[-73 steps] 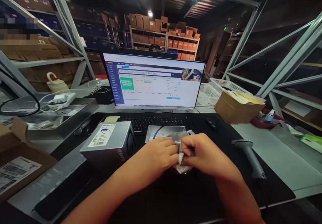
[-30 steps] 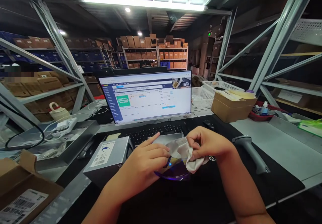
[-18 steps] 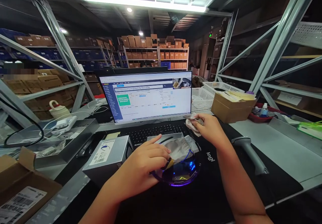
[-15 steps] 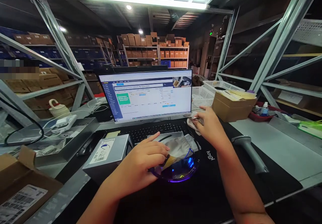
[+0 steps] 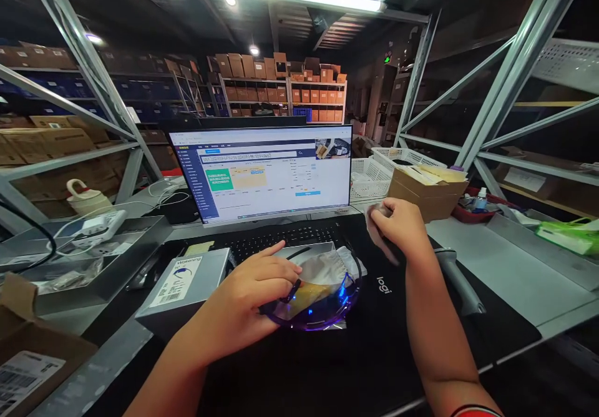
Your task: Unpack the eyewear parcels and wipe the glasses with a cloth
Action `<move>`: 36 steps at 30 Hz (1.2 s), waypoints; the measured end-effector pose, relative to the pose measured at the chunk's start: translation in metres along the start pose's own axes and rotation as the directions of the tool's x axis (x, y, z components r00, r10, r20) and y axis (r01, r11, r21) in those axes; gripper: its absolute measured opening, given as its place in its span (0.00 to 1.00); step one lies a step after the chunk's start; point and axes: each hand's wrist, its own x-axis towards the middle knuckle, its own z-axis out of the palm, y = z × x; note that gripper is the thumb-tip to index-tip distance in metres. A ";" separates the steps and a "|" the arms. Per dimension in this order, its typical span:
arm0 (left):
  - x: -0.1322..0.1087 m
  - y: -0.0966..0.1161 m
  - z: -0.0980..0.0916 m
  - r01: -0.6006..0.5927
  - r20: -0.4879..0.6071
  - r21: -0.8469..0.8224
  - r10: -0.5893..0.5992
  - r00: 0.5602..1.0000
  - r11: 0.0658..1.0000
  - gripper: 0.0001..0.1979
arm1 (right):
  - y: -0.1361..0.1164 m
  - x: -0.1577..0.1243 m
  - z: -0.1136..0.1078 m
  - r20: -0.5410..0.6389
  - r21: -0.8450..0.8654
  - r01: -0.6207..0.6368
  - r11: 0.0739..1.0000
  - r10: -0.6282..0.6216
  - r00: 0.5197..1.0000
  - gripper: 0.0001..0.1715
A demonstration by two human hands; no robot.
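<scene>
My left hand (image 5: 256,289) is closed on one side of a pair of wraparound sunglasses (image 5: 322,317) with a shiny blue-purple lens. The glasses are tilted above the desk mat, in front of an open grey box (image 5: 322,250). A pale drawstring pouch (image 5: 322,268) shows behind the lens, at the box. Off to the right, my right hand (image 5: 403,225) pinches a crumpled greyish cloth (image 5: 375,230) that hangs from its fingers above the mat. A closed grey box (image 5: 201,283) with a white label stands left of my left hand.
A monitor (image 5: 276,186) and a black keyboard (image 5: 285,235) are at the back of the desk. A barcode scanner (image 5: 461,279) lies right of my right forearm. Farther right are a cardboard box (image 5: 421,195) and white baskets (image 5: 369,180). An open carton (image 5: 37,348) is at lower left.
My right hand has closed its spread fingers and lifted the cloth off the mat, away from the keyboard. The glasses have tilted slightly in my left hand. The view has turned a little right.
</scene>
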 end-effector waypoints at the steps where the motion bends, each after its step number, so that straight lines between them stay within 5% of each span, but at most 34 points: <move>1: 0.000 0.000 0.000 0.000 0.005 0.002 0.000 1.000 1.000 0.09 | 0.000 0.001 0.002 0.020 -0.041 -0.024 0.999 0.025 0.999 0.12; 8: -0.001 -0.002 0.002 0.019 0.051 0.049 -0.021 0.998 0.999 0.10 | 0.001 0.003 0.006 0.157 0.084 0.026 0.996 -0.039 0.987 0.16; 12: -0.001 -0.003 0.003 0.035 0.053 0.077 -0.039 0.998 0.996 0.09 | -0.014 -0.015 0.000 0.336 0.480 0.055 0.876 -0.241 0.910 0.18; 16: -0.002 -0.005 0.005 0.060 0.069 0.094 -0.067 0.995 0.994 0.09 | -0.036 -0.043 -0.005 0.430 0.795 0.012 0.607 -0.578 0.694 0.20; 18: -0.002 -0.005 0.004 0.078 0.090 0.107 -0.088 0.992 0.991 0.08 | -0.045 -0.052 -0.007 0.424 0.824 0.057 0.564 -0.680 0.598 0.20; 22: -0.001 0.000 0.003 0.095 0.169 0.146 -0.119 0.978 0.985 0.06 | -0.052 -0.055 -0.008 0.449 0.865 0.084 0.495 -0.837 0.314 0.26; 27: 0.003 0.015 0.010 0.042 0.250 0.170 -0.085 0.965 0.985 0.08 | -0.055 -0.047 -0.004 0.470 0.869 0.183 0.460 -0.883 -0.011 0.22; 28: 0.003 0.017 0.012 0.018 0.254 0.180 -0.064 0.965 0.984 0.08 | -0.056 -0.049 0.000 0.503 0.849 0.209 0.485 -0.864 -0.036 0.19; 29: 0.003 0.018 0.015 -0.007 0.240 0.199 -0.041 0.970 0.980 0.08 | -0.058 -0.052 0.004 0.532 0.826 0.224 0.517 -0.847 -0.008 0.16; 30: 0.004 0.018 0.018 -0.025 0.214 0.232 -0.026 0.976 0.973 0.08 | -0.061 -0.057 0.009 0.553 0.801 0.226 0.554 -0.830 0.074 0.13; 33: 0.004 0.014 0.023 -0.044 0.131 0.345 -0.001 0.991 0.937 0.08 | -0.070 -0.074 0.022 0.537 0.728 0.218 0.650 -0.738 0.409 0.05; 34: 0.003 0.011 0.023 -0.050 0.119 0.362 0.007 0.993 0.931 0.09 | -0.073 -0.078 0.024 0.516 0.713 0.223 0.664 -0.713 0.475 0.04; 36: 0.003 0.006 0.022 -0.061 0.119 0.353 0.020 0.993 0.934 0.09 | -0.077 -0.082 0.027 0.495 0.705 0.239 0.668 -0.705 0.508 0.04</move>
